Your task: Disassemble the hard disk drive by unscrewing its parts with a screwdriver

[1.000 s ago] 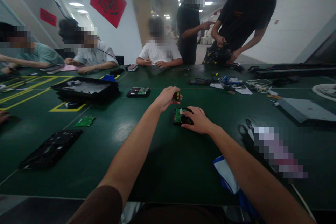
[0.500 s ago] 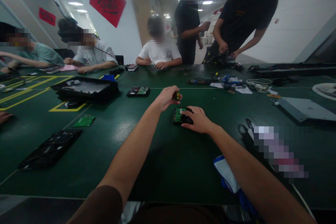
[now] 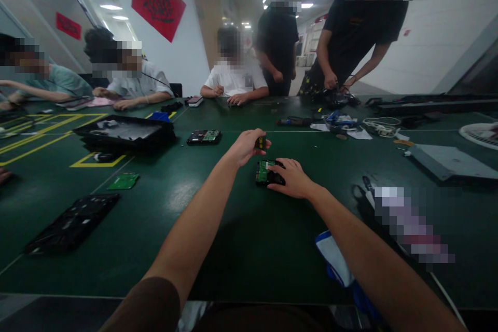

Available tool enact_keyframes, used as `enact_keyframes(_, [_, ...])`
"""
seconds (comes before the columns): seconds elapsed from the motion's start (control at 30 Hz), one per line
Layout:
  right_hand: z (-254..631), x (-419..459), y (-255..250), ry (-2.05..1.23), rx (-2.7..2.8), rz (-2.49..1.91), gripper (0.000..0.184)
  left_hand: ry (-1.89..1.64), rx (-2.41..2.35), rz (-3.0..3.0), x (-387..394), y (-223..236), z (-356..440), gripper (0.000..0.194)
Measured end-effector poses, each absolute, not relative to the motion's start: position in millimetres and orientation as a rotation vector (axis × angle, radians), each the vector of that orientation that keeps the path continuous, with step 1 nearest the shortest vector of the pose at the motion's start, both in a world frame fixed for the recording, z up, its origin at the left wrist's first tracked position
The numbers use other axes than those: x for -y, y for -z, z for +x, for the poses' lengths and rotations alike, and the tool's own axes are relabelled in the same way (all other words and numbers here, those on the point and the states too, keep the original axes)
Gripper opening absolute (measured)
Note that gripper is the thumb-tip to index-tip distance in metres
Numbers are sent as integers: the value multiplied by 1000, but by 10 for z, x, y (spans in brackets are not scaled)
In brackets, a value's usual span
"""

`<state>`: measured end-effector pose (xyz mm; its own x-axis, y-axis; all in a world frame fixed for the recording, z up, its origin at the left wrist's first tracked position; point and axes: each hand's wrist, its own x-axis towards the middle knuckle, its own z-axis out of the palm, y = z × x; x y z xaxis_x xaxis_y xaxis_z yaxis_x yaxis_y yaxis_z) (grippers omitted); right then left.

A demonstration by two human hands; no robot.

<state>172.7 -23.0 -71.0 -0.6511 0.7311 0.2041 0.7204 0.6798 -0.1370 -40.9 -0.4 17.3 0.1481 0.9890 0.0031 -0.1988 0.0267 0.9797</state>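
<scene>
My left hand is closed around the black and yellow handle of a screwdriver, held upright over the far edge of a hard drive. Whether the tip touches the drive is too small to tell. The drive lies on the green table with its green circuit board facing up. My right hand grips the drive from the right, thumb on the near side and fingers across the top, hiding its right part.
Another hard drive lies beyond my left forearm. To the left are a black tray, a loose green circuit board and a black panel. A white and blue glove sits by my right forearm. A grey metal case stands right.
My hands keep nearly the same pose on the screwdriver and the drive. Across the table, a standing person has lowered a raised forearm. The view has shifted slightly.
</scene>
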Motion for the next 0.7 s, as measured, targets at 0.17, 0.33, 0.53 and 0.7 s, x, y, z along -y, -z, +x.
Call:
enact_keyframes(0.17, [1732,230,716,-68,2645,-1155,69,-1256,-998,1181,-29,-143,-431,19])
enact_keyframes(0.33, [1734,231,713,-71,2647,-1163,68,-1231,-1025,1243,-4,-162,-449,23])
enact_keyframes(0.53, [1734,234,711,-63,2643,-1135,68,-1194,-922,1084,-19,-155,-414,18])
enact_keyframes(0.7, [1741,218,732,-55,2640,-1136,68,-1292,-1049,1268,-36,-142,-434,22])
